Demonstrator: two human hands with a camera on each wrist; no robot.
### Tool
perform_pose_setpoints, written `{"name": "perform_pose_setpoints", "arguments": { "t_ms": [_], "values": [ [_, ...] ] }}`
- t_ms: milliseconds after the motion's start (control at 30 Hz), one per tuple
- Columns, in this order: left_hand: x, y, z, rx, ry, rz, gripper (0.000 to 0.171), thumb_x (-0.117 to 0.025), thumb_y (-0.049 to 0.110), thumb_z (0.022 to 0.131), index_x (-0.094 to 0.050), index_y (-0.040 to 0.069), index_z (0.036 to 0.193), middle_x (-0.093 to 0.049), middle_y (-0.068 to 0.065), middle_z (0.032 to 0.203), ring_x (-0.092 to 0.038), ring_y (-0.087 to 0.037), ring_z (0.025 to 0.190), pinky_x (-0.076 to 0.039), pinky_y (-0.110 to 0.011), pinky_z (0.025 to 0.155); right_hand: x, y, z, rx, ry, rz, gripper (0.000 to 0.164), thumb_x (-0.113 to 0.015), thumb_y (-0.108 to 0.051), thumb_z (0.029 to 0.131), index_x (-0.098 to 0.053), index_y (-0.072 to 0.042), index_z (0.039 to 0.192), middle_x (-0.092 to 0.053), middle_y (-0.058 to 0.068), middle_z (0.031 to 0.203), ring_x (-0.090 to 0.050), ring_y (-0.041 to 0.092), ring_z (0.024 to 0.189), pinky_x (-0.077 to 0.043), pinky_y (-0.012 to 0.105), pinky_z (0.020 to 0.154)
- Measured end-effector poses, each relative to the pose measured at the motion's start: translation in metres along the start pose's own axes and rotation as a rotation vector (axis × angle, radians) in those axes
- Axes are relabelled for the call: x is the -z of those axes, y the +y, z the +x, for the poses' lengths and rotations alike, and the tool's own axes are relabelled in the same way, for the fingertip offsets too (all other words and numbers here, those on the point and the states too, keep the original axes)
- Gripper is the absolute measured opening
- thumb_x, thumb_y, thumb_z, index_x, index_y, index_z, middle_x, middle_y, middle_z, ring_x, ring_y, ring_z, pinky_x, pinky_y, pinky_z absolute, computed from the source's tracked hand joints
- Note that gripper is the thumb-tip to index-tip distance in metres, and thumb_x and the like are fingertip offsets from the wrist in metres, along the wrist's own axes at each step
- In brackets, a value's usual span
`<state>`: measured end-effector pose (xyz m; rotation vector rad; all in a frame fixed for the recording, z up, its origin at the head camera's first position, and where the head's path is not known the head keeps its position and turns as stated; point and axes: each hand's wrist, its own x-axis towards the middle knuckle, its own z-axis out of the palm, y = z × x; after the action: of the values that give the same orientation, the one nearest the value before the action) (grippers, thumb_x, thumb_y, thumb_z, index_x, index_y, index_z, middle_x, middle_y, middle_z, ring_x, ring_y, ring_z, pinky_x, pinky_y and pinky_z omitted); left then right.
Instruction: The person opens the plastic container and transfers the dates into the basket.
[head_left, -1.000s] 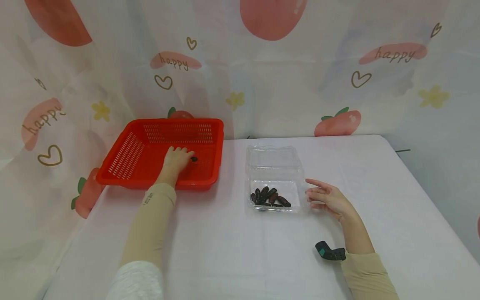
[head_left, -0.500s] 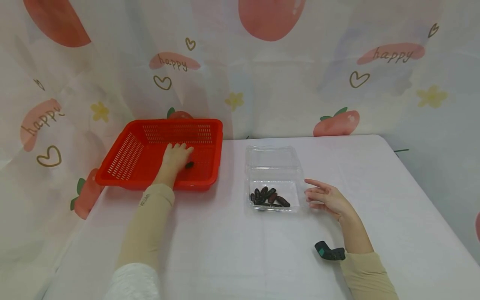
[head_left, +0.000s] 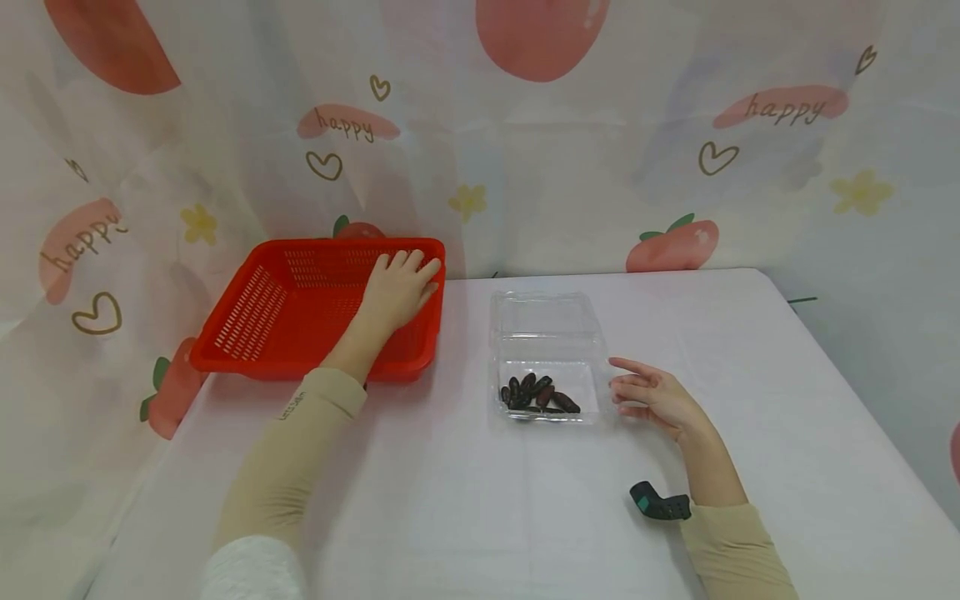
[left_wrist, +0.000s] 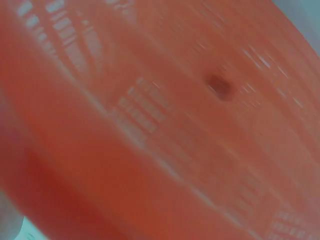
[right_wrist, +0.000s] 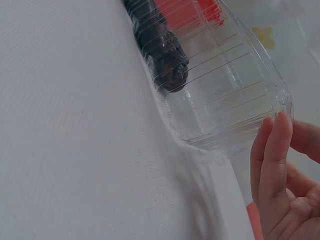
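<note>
My left hand (head_left: pixel 400 290) is over the right side of the red basket (head_left: pixel 262 329), fingers spread and loosely bent, with nothing seen in them. One dark date (left_wrist: pixel 220 86) shows as a blurred spot inside the basket in the left wrist view; the hand and forearm cover it in the head view. To the right stands a clear plastic box (head_left: pixel 588 383), lid folded back, with several dark dates (head_left: pixel 530 388) in it. Beside the box's right edge is my right hand (head_left: pixel 654 398); its fairly straight fingertips touch the rim (right_wrist: pixel 287 100) in the right wrist view.
A white cloth (head_left: pixel 480 500) covers the table. A black angled device (head_left: pixel 660 502) sits at the right wrist. Behind the table hangs a patterned curtain (head_left: pixel 555 167), close to the basket's back rim.
Over the last half second my left hand has moved up and right from the basket's middle toward its back right side, leaving the date there. My right hand and the plastic box have stayed still.
</note>
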<state>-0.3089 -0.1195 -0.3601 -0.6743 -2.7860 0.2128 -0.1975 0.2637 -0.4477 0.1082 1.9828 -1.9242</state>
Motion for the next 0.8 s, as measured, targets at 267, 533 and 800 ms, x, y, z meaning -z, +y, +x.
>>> {"name": "perform_pose_setpoints", "arguments": {
  "t_ms": [267,533,800],
  "values": [
    [-0.009,0.059,0.009,-0.245,0.110,0.132,0.033,-0.045,0.035,0.094,-0.046,0.025,0.125,-0.050,-0.003,0.115,-0.046,-0.022,0.106,-0.035,-0.039,0.091,0.000,0.001,0.000,0.001,0.001,0.004,0.064,-0.063,-0.011,0.086,-0.030,0.000,0.140,-0.065,-0.003,0.090,-0.061,0.008,0.075,-0.052,0.024,0.068],
    [-0.024,0.112,0.007,-0.424,-0.011,0.217,0.040,-0.035,0.043,0.096,-0.038,0.031,0.133,-0.044,0.001,0.131,-0.038,-0.018,0.121,-0.030,-0.039,0.101,0.000,0.001,0.000,0.005,0.002,0.003,0.064,-0.062,-0.010,0.086,-0.029,0.000,0.140,-0.065,-0.004,0.090,-0.061,0.008,0.075,-0.052,0.024,0.068],
    [-0.042,0.151,0.003,-0.582,-0.049,0.245,0.041,-0.029,0.048,0.096,-0.036,0.035,0.134,-0.041,0.003,0.134,-0.038,-0.015,0.122,-0.029,-0.037,0.101,0.000,0.001,0.000,0.007,-0.001,0.008,0.065,-0.062,-0.010,0.086,-0.027,0.002,0.140,-0.065,-0.004,0.088,-0.061,0.008,0.075,-0.052,0.024,0.067]
  ]
}}
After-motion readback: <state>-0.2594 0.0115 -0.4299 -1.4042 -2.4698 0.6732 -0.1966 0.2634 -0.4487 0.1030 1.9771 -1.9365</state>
